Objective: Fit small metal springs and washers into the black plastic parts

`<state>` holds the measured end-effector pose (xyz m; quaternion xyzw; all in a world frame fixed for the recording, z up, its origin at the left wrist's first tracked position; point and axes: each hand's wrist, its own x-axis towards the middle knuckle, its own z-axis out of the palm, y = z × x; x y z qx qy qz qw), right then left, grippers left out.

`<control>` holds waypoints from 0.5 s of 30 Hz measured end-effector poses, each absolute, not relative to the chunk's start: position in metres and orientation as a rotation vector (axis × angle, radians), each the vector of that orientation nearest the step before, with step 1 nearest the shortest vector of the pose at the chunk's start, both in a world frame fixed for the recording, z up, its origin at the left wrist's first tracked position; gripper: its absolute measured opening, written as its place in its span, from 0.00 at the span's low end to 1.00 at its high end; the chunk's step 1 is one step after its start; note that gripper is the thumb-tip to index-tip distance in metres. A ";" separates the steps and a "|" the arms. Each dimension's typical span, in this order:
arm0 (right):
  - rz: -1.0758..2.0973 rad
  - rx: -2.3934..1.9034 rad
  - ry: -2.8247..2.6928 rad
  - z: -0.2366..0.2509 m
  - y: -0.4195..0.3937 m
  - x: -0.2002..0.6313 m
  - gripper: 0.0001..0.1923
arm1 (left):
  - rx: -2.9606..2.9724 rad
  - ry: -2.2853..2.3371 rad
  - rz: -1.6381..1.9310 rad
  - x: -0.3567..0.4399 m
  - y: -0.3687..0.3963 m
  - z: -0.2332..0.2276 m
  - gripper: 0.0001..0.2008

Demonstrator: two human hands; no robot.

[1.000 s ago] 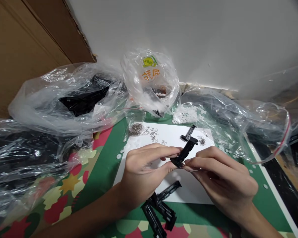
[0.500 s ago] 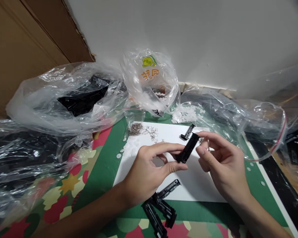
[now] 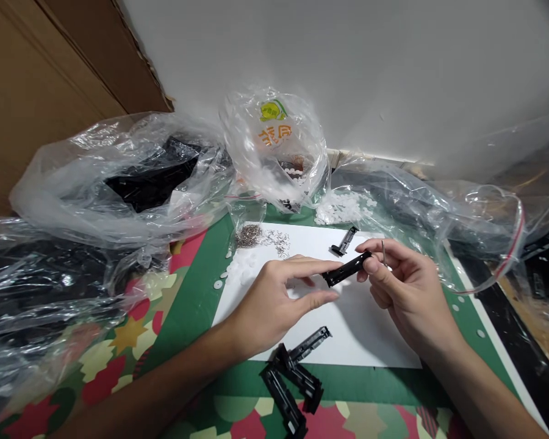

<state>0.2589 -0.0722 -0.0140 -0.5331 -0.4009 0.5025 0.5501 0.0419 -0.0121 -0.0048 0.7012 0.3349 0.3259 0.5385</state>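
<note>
A narrow black plastic part, long and channel-shaped, is held above the white sheet. My right hand pinches its right end between thumb and fingers. A thin metal rod also sticks up from between those fingers. At the part's left end, my left hand has thumb and forefinger apart, the forefinger along the part's upper edge; whether it touches is hard to see. Another black plastic part lies on the sheet behind. Several more black parts lie in a loose pile nearer to me.
On the white paper sit small wire springs, a bag of springs and white discs. White pieces are heaped behind it. Clear plastic bags line the wall; a large bag holds black parts.
The black part has turned from steep to nearly level. My right hand has moved left and taken its right end, while my left thumb and forefinger have come off their grip.
</note>
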 end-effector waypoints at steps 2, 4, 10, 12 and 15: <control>1.227 -1.263 -0.939 -0.014 -0.071 0.258 0.17 | 1.702 0.799 0.823 0.042 -0.011 -0.007 0.18; 1.255 -1.277 -0.934 -0.014 -0.069 0.258 0.18 | 1.699 0.815 0.834 0.042 -0.010 -0.010 0.21; 1.321 -1.327 -0.916 -0.015 -0.067 0.260 0.22 | 1.711 0.834 0.832 0.043 -0.011 -0.015 0.20; 1.348 -1.331 -0.900 -0.015 -0.067 0.260 0.22 | 1.727 0.852 0.845 0.043 -0.012 -0.015 0.18; 1.380 -1.321 -0.877 -0.014 -0.066 0.260 0.20 | 1.744 0.857 0.868 0.043 -0.012 -0.012 0.16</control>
